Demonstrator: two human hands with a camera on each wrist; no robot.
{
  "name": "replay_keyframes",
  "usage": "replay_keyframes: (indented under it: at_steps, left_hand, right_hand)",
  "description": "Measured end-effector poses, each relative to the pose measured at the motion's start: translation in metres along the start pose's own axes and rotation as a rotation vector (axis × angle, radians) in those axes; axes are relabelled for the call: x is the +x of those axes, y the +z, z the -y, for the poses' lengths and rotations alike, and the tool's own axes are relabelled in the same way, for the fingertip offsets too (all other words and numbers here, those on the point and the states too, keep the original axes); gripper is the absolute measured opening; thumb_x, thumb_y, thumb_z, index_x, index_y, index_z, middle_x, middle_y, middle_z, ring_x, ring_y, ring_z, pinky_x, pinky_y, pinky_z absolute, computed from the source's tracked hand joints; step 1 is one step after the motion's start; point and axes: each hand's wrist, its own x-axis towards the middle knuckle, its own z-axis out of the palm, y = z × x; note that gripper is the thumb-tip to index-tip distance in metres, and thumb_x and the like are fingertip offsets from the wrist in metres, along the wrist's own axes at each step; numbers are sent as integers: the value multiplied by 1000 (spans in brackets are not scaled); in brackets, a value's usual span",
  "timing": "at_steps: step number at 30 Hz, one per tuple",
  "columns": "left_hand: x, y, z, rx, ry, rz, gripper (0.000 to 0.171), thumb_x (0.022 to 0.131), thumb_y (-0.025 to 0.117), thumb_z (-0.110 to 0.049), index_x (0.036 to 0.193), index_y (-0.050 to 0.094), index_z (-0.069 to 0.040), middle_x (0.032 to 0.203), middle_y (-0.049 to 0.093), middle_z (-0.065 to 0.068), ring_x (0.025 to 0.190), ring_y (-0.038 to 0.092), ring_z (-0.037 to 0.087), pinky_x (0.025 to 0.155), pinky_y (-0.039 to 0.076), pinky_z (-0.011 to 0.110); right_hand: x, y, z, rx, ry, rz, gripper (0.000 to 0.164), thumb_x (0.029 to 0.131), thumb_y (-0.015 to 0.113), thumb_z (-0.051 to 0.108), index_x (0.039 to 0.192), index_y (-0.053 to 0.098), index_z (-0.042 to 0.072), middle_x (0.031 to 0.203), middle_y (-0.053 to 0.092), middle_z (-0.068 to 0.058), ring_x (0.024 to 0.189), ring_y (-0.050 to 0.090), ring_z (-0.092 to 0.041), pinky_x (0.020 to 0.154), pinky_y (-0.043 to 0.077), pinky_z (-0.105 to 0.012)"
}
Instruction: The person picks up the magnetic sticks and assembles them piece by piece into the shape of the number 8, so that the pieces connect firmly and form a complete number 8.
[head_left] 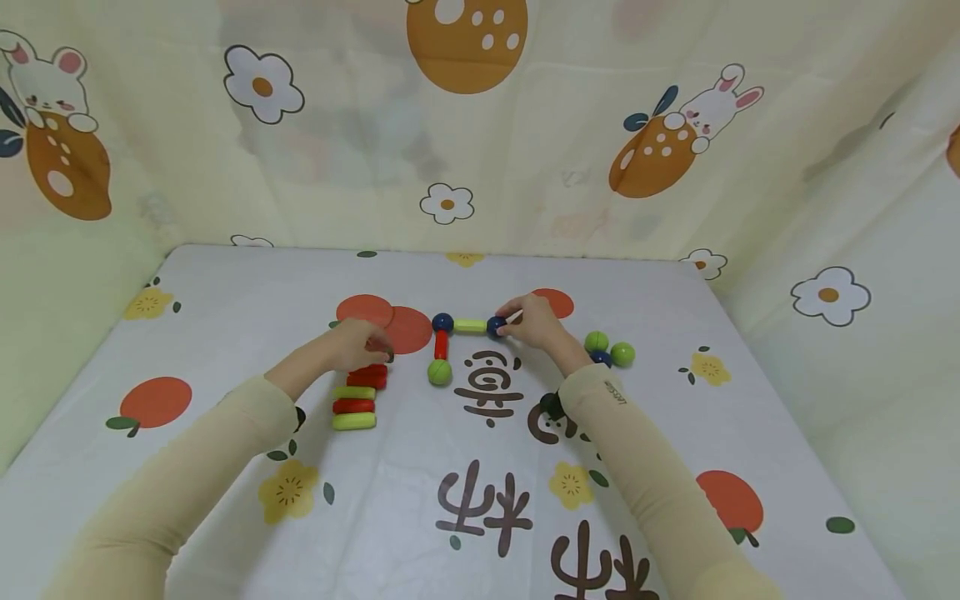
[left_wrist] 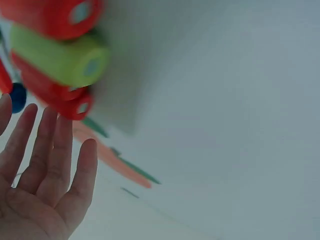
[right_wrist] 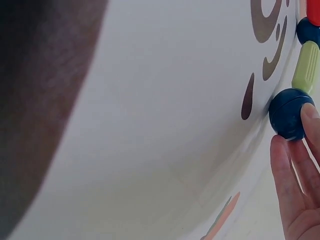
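Observation:
At the back middle of the table, my right hand (head_left: 534, 322) pinches a dark blue ball (right_wrist: 290, 114) between thumb and fingers. The ball sits at the right end of a light green rod (head_left: 470, 326). That rod's left end meets another blue ball (head_left: 442, 322), from which a red rod (head_left: 441, 346) runs toward me to a green ball (head_left: 439, 372). My left hand (left_wrist: 50, 175) hovers over the far end of a row of rods, fingers fairly straight, fingertips right at a red rod (left_wrist: 77, 107). A light green rod (left_wrist: 85, 62) lies beside it.
Nearer me in the row lie a red rod (head_left: 353, 406) and a light green rod (head_left: 354, 422). Right of my right forearm are two green balls (head_left: 622, 354) and a blue ball (head_left: 601, 357). A patterned curtain (head_left: 337, 167) hangs behind the printed tablecloth (head_left: 405, 467).

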Motion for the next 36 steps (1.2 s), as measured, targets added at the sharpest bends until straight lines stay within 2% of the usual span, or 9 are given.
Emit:
replay_keyframes:
  at_steps: [6, 11, 19, 27, 36]
  left_hand:
    - [-15, 4, 13, 22, -19, 32, 27, 90, 58, -13, 113, 62, -1, 99, 62, 10, 90, 54, 24, 77, 48, 34]
    - [-23, 6, 20, 28, -24, 15, 24, 88, 58, -9, 110, 63, 2, 97, 62, 11, 87, 54, 23, 75, 48, 33]
    - [-21, 8, 25, 40, -16, -9, 23, 87, 59, -7, 107, 64, 4, 95, 63, 12, 82, 53, 22, 72, 47, 31]
    - [-20, 8, 22, 18, -20, -9, 23, 89, 57, -7, 108, 62, 4, 93, 62, 11, 81, 52, 22, 69, 47, 29]
    - [-18, 3, 14, -31, 31, -50, 24, 88, 60, -9, 107, 60, 5, 98, 60, 12, 92, 54, 26, 79, 48, 36]
  right_hand:
    - [0, 1, -1, 1, 7, -14, 27, 80, 70, 8, 106, 66, 2, 105, 64, -11, 89, 60, -22, 76, 49, -31]
    - [-3, -1, 1, 8, 14, -1, 28, 81, 69, 8, 108, 66, 2, 106, 63, -13, 91, 59, -23, 78, 48, -33]
    - [-3, -1, 2, 10, 15, 2, 28, 80, 70, 9, 107, 66, 2, 106, 64, -12, 90, 59, -23, 78, 48, -33]
    - [-2, -1, 3, 15, 9, 0, 28, 80, 70, 8, 107, 66, 2, 106, 64, -12, 90, 59, -23, 78, 48, -33]
    - [-3, -1, 4, 11, 7, -4, 28, 80, 70, 7, 107, 66, 2, 106, 63, -13, 91, 60, -24, 78, 48, -34]
